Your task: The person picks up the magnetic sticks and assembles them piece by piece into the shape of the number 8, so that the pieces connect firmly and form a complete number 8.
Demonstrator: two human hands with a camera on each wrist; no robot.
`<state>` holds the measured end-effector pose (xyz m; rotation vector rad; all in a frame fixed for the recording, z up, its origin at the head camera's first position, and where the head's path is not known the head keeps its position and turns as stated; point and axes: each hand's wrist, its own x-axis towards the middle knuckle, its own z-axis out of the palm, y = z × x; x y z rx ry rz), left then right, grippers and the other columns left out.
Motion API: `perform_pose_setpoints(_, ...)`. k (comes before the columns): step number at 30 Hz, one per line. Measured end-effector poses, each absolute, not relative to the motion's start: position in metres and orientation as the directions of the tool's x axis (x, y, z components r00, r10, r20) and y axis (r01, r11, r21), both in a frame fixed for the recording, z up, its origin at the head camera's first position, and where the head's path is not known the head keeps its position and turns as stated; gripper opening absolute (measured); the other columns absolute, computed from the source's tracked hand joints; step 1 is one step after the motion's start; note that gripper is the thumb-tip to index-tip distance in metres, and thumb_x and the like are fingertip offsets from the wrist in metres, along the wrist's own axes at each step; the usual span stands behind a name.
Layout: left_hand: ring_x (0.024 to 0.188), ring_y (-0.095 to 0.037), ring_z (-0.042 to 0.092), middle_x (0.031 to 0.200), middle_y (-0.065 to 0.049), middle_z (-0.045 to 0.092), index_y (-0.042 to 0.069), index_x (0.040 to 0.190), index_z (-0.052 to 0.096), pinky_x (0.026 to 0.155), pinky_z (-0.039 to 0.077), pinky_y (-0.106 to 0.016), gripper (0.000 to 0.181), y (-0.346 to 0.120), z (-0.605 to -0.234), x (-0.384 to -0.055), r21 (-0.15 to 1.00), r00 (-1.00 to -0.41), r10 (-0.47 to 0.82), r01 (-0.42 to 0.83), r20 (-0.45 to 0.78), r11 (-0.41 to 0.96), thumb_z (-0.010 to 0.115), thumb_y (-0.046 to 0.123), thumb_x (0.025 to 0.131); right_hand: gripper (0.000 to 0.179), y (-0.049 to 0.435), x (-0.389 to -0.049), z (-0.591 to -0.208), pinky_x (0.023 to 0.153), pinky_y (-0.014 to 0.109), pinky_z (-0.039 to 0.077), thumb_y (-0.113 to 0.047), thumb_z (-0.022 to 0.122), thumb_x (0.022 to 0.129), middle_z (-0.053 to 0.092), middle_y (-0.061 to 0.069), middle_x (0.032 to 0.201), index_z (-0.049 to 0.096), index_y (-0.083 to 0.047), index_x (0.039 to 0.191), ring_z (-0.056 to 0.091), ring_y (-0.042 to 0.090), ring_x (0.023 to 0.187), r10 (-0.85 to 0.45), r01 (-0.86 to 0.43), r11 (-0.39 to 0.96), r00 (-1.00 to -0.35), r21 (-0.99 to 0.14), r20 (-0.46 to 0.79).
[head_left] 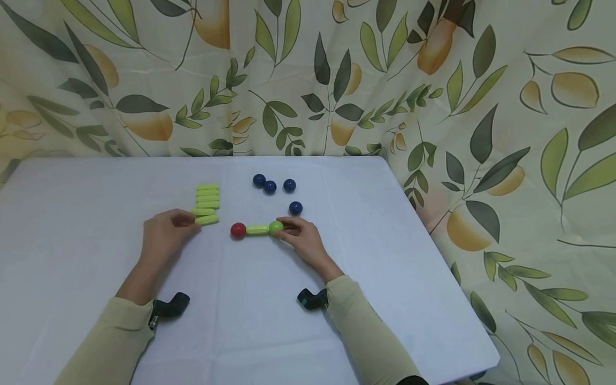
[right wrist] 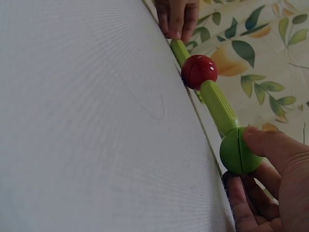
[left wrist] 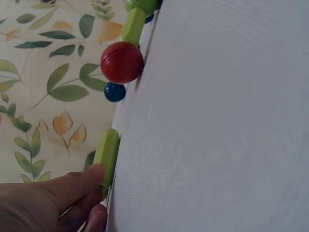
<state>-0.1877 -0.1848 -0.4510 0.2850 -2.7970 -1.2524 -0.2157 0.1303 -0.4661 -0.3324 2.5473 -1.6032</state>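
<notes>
My right hand (head_left: 303, 240) pinches a green ball (right wrist: 240, 151) between thumb and fingers. A ridged light-green rod (head_left: 257, 230) joins that ball to a red ball (head_left: 238, 230), the three making one straight piece over the table. At the left, my left hand (head_left: 168, 230) pinches the end of another light-green rod (left wrist: 107, 157), the nearest of a short column. Several more light-green rods (head_left: 208, 196) lie side by side just beyond its fingers.
Several dark blue balls (head_left: 270, 187) sit on the white-covered table (head_left: 269, 331) behind the joined piece, one of them close beyond my right hand. A leaf-patterned curtain (head_left: 308, 80) hangs along the table's back and right side.
</notes>
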Motion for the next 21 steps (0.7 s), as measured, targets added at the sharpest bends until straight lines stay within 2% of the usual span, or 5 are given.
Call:
perform_pose_setpoints(14, 0.1, -0.033, 0.061, 0.109, -0.02, 0.068, 0.002, 0.118, 0.068, 0.084, 0.05, -0.047, 0.034, -0.178, -0.447, -0.189, 0.717, -0.991, -0.127, -0.112, -0.033, 0.688, 0.073, 0.019, 0.088, 0.038, 0.13, -0.214, -0.464, 0.088, 0.026, 0.054, -0.017, 0.077, 0.086, 0.068, 0.006, 0.116, 0.068, -0.009, 0.123, 0.067, 0.017, 0.1, -0.236, -0.108, 0.417, -0.972, -0.902, 0.008)
perform_pose_setpoints(21, 0.106, -0.032, 0.059, 0.116, -0.019, 0.067, 0.003, 0.125, 0.065, 0.089, 0.05, -0.048, 0.042, -0.173, -0.445, -0.194, 0.703, -0.99, -0.089, -0.139, -0.108, 0.697, 0.071, 0.027, 0.091, 0.038, 0.13, -0.214, -0.464, 0.089, 0.027, 0.054, -0.017, 0.076, 0.087, 0.068, 0.007, 0.116, 0.068, -0.01, 0.123, 0.067, 0.018, 0.101, -0.24, -0.107, 0.424, -0.971, -0.899, 0.003)
